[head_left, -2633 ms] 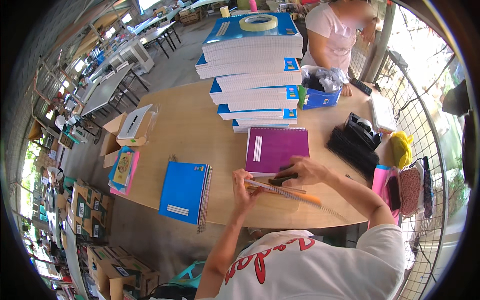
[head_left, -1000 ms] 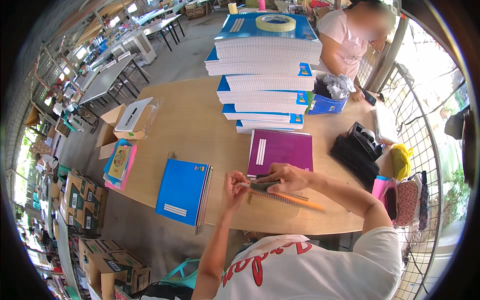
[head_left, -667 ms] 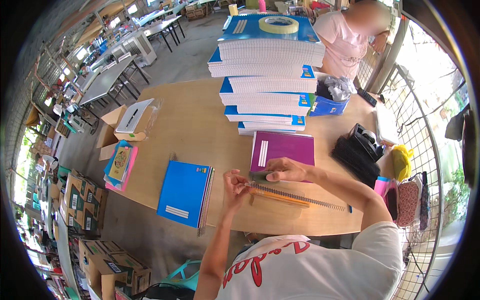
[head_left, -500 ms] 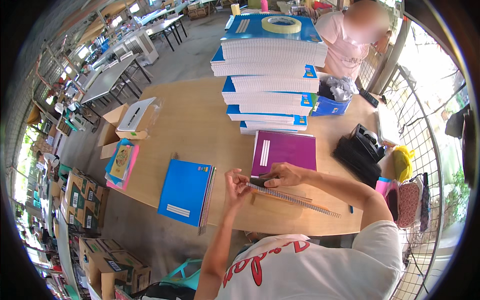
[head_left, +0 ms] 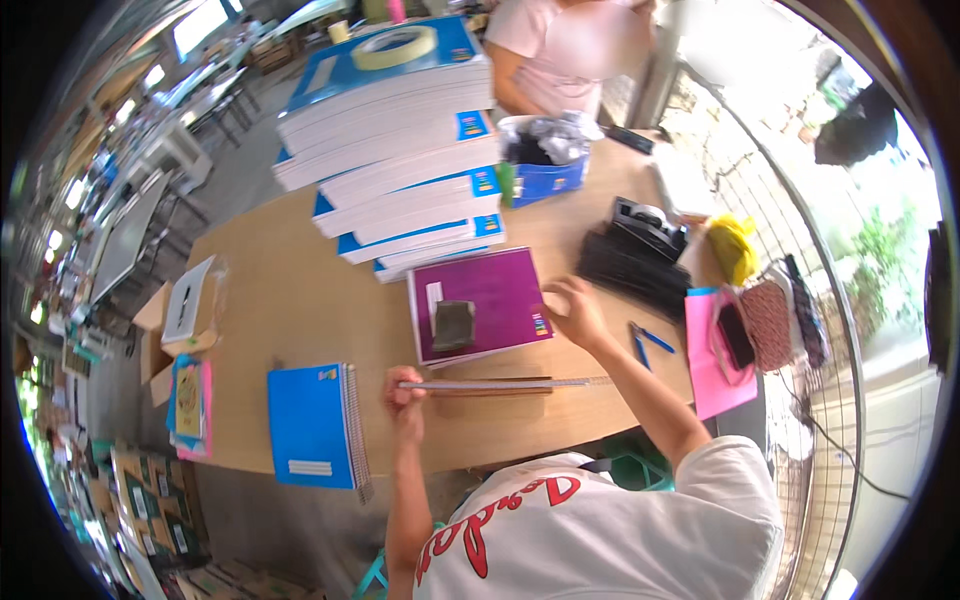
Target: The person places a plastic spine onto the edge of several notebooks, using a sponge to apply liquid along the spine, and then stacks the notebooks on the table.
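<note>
My left hand is closed around the left end of a long wire spiral coil, which runs to the right along a thin edge seen from above. A brown wooden strip lies along the coil. My right hand, slightly blurred, is off the coil, with its fingers loosely bent and apart near the right side of a purple notebook. No object shows in it. On that notebook rests a dark grey square pad. Left of my left hand lies a blue spiral notebook.
Tall stacks of blue-covered notebooks stand at the back, with a tape roll on top. Blue-handled pliers, black coils, a tape dispenser and a pink sheet are at right. Another person is behind a blue bin.
My right hand has left the coil and moved right. The dark pad it held now lies on the purple notebook. My left hand stays at the coil's end. The view has shifted right.
</note>
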